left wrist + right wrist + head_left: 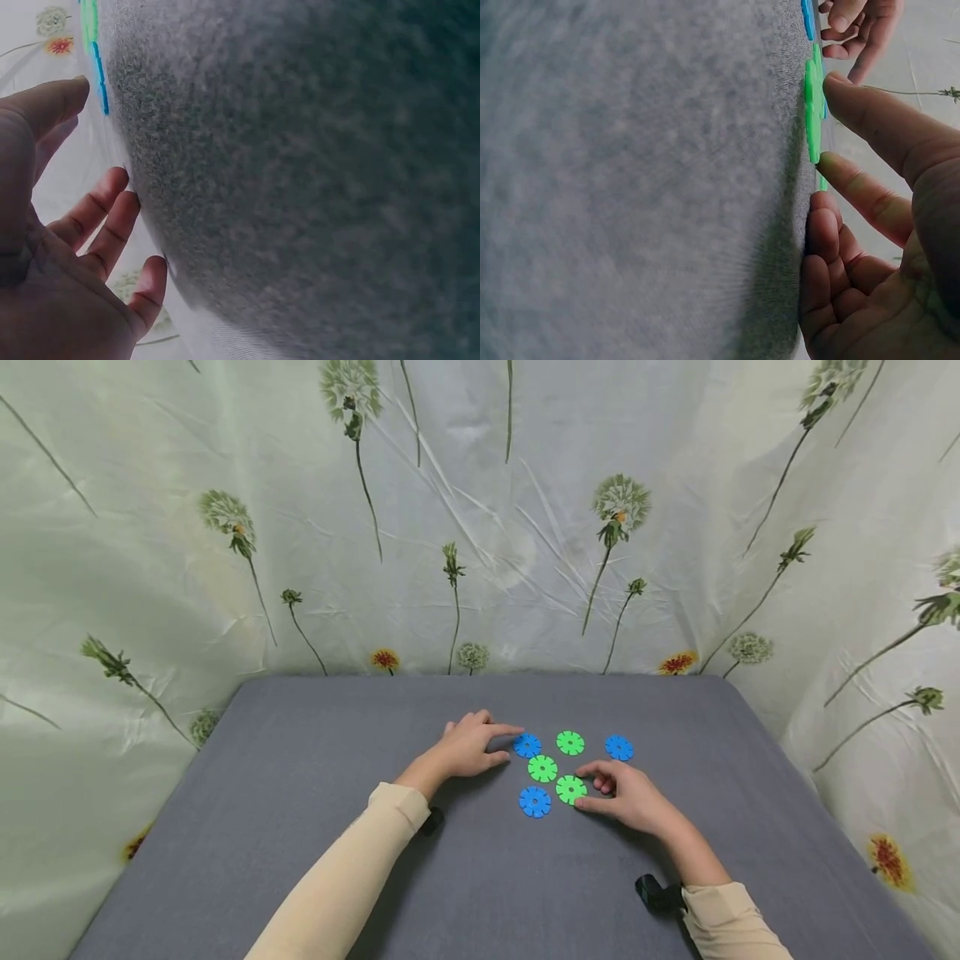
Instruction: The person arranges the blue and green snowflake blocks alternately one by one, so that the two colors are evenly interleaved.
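Observation:
Several flat, notched plastic discs, blue and green, lie on the grey cloth in the head view. My left hand (467,748) is palm-down at their left, its straight index finger touching the upper-left blue disc (527,745) and its thumb a little apart from it. On the other side, my right hand (628,795) pinches the lower-right green disc (571,790) by its edges between thumb and index finger; the other fingers are curled. In the right wrist view this green disc (812,112) is seen edge-on, low against the cloth.
Between the hands lie another green disc (542,768) and a lower blue disc (535,802). Farther back are a green disc (570,742) and a blue disc (619,747). The grey table (300,760) ends at a flower-printed curtain (525,527) behind and at the sides.

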Action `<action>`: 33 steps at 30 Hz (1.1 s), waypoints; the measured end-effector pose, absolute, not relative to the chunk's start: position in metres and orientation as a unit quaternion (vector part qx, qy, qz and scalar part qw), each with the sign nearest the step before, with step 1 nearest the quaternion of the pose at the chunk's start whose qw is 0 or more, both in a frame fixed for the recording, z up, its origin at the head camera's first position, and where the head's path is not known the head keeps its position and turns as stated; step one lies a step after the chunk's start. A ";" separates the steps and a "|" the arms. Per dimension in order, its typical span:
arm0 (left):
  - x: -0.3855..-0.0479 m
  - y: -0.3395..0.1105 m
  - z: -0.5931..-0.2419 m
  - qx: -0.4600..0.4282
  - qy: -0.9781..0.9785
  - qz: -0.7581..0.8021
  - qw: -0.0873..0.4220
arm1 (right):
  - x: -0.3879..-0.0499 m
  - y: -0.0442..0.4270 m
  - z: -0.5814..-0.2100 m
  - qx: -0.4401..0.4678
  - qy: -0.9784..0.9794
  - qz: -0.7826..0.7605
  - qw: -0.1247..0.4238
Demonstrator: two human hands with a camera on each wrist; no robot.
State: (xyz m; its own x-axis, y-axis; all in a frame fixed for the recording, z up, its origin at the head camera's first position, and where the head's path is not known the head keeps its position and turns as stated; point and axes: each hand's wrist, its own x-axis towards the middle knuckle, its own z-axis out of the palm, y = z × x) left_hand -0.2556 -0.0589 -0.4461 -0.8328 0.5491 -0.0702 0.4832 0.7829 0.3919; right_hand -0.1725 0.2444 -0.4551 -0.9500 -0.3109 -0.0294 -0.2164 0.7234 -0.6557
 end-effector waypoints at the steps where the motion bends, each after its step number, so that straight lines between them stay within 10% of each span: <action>1: -0.255 -0.058 -0.446 0.275 0.940 0.178 0.094 | -0.173 0.244 -0.455 -0.142 0.925 -0.345 0.071; 33: -0.248 -0.054 -0.448 0.289 0.946 0.117 0.091 | -0.173 0.241 -0.457 -0.145 0.919 -0.361 0.064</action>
